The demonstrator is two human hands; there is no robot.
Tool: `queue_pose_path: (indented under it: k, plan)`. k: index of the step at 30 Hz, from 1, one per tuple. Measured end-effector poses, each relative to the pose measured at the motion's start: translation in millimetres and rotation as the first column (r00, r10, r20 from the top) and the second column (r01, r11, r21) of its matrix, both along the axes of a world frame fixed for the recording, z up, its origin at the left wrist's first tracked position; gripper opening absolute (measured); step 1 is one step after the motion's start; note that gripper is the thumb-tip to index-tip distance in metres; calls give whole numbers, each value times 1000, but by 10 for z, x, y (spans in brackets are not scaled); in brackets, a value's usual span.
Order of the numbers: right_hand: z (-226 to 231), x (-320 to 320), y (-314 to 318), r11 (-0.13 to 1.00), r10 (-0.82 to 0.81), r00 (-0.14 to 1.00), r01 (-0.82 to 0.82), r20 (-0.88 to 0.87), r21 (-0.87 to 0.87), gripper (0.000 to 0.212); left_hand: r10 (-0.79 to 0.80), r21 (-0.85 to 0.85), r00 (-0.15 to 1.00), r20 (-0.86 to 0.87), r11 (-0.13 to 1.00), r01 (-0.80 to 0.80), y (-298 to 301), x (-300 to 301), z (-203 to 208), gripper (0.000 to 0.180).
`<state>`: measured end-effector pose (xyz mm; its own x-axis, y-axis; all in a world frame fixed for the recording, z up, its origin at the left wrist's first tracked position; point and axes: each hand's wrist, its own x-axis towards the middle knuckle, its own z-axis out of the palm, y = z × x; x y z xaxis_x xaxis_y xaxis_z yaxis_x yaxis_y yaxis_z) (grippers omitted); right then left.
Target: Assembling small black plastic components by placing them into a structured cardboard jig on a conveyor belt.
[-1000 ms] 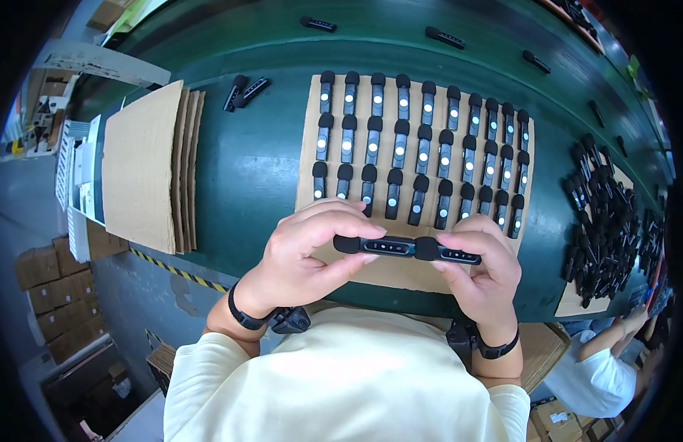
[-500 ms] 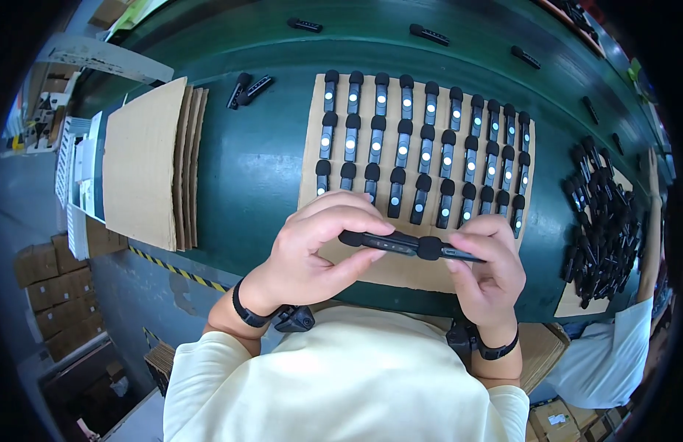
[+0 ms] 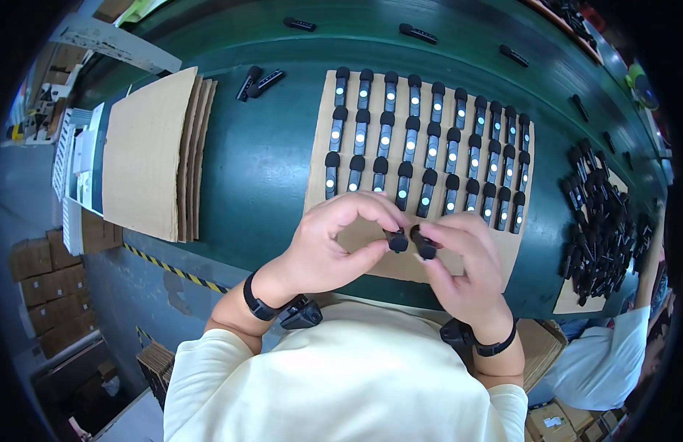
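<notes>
Over the near part of a cardboard sheet [image 3: 389, 269], my left hand [image 3: 333, 239] pinches a small black clip-on microphone [image 3: 398, 241] between thumb and fingers. My right hand [image 3: 465, 261] grips a second black microphone [image 3: 425, 244] close beside it, the two apart by a small gap. Both are held with their dark foam ends toward me, and the fingers hide most of their bodies. Beyond my hands, three rows of similar microphones [image 3: 411, 140] lie on the sheet, foam ends pointing away, each with a pale round spot.
A heap of black microphones [image 3: 601, 221] lies at the right, near another person's sleeve [image 3: 605, 361]. Upright cardboard sheets [image 3: 146, 158] stand at the left. Two loose microphones [image 3: 266, 82] rest on the green table [image 3: 246, 169]; several more are scattered along its far side.
The two microphones were lined up sideways, end to end. Now they are turned with their foam ends toward me, and my hands have come closer together. The view has shifted slightly.
</notes>
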<state>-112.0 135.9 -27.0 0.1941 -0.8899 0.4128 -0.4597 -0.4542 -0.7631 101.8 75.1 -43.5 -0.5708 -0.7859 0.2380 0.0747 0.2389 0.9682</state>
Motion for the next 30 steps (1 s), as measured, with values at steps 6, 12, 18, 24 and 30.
queue_pose_path:
  k: [6,12,18,24,30]
  plan:
    - [-49,194,-50,996,45,998,-41,42,-79,30,60,-192,998,30,980,-53,75,102,14,24]
    - [-176,318,34,996,79,996,-80,-29,-38,29,207,-513,960,189,854,-84,175,373,-94,21]
    - [-390,534,65,993,105,982,-111,-157,-27,28,385,-703,861,331,710,-47,294,678,-233,22]
    - [-527,684,73,979,70,907,-143,-415,-146,27,419,-787,814,402,612,75,363,776,-386,21]
    - [-585,738,96,976,139,875,-199,-464,-84,29,353,-717,825,441,692,87,424,827,-459,17]
